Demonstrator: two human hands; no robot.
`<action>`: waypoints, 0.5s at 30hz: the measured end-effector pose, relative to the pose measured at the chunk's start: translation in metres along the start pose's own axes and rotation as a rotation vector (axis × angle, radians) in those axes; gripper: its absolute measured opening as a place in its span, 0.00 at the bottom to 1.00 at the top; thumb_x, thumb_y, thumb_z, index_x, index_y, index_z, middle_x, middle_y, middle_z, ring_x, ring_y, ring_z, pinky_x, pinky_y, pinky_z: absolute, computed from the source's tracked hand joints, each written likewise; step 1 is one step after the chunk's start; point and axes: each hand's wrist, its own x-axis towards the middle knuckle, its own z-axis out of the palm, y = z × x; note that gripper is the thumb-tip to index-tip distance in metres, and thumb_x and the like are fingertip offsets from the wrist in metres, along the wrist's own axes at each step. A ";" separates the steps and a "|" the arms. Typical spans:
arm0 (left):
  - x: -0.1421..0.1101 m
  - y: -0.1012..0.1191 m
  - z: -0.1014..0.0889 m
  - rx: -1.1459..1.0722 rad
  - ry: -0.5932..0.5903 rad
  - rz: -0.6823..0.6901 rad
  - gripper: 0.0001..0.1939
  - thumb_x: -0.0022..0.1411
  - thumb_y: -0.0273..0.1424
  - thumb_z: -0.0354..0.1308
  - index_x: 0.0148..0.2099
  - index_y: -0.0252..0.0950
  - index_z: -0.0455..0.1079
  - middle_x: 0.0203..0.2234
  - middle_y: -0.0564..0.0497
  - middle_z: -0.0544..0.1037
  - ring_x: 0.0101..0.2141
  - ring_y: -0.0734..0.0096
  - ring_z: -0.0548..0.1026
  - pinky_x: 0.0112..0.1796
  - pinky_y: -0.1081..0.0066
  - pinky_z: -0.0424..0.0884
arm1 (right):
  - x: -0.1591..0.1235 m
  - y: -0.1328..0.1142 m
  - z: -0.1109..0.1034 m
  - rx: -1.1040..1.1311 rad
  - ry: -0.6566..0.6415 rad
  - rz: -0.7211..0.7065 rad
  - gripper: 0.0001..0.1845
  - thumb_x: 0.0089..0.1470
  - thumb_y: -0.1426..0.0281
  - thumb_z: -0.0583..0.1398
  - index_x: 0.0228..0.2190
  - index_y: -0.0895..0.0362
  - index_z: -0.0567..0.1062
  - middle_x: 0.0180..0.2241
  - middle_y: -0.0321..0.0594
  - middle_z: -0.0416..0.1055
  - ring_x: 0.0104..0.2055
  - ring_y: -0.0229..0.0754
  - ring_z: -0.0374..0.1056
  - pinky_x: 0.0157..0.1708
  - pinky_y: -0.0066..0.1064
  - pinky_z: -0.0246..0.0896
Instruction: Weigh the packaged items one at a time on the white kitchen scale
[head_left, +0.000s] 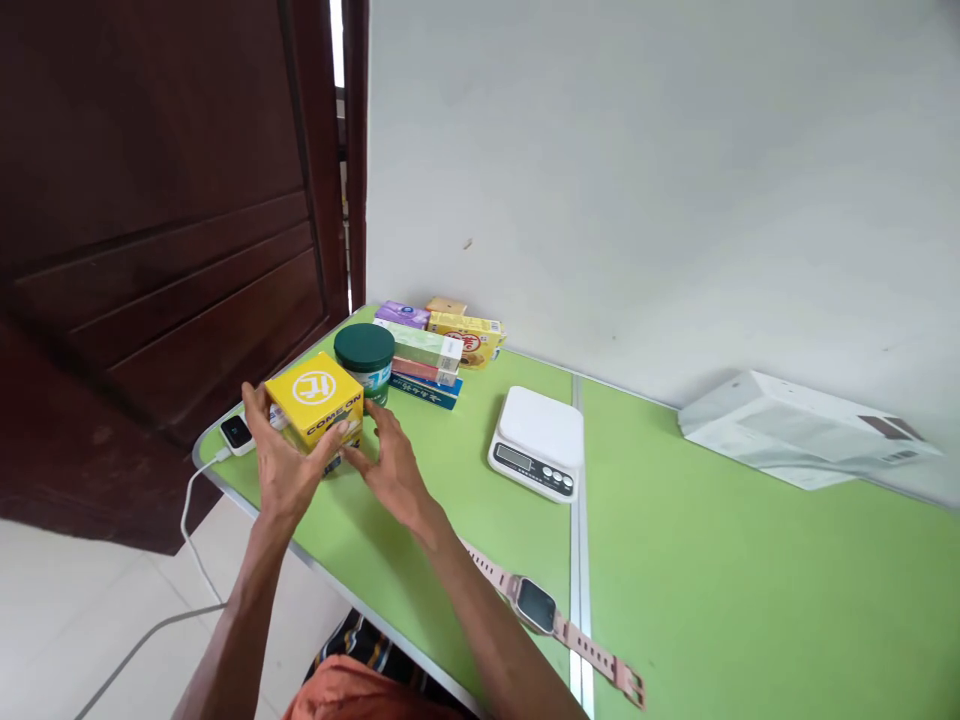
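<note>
We hold the yellow COME ON box (316, 388) between left hand (279, 465) and right hand (396, 473), just beside the green-lidded jar (365, 350); should we push too far forward, that jar could topple

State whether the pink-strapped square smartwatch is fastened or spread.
Spread: the smartwatch has its pink straps extending in opposite directions, unjoined.

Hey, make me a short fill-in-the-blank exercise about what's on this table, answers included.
1. The box between the left hand and right hand has a ____ top.
2. Its front lettering reads "COME ____".
3. The jar beside it has a dark ____ lid.
4. The watch has a ____ strap.
Missing words: yellow; ON; green; pink.
</note>
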 end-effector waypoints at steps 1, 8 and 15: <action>0.003 -0.006 0.000 -0.023 -0.024 -0.037 0.66 0.47 0.44 0.78 0.78 0.40 0.42 0.73 0.34 0.54 0.72 0.40 0.55 0.71 0.42 0.55 | 0.002 -0.003 0.002 -0.001 -0.003 -0.007 0.39 0.57 0.61 0.69 0.66 0.53 0.66 0.65 0.52 0.68 0.67 0.59 0.65 0.67 0.57 0.60; 0.004 -0.006 0.006 -0.115 0.093 -0.006 0.57 0.40 0.45 0.79 0.69 0.35 0.60 0.62 0.36 0.69 0.61 0.45 0.72 0.61 0.46 0.71 | -0.001 -0.020 0.004 0.041 0.027 -0.004 0.34 0.58 0.63 0.69 0.63 0.53 0.68 0.60 0.48 0.74 0.61 0.55 0.71 0.61 0.50 0.69; -0.018 0.058 0.004 -0.167 0.010 0.103 0.53 0.41 0.41 0.80 0.67 0.38 0.63 0.60 0.39 0.70 0.59 0.47 0.74 0.59 0.49 0.74 | -0.040 -0.045 -0.051 0.004 0.144 -0.086 0.34 0.61 0.56 0.68 0.63 0.52 0.69 0.57 0.48 0.75 0.56 0.51 0.73 0.55 0.45 0.73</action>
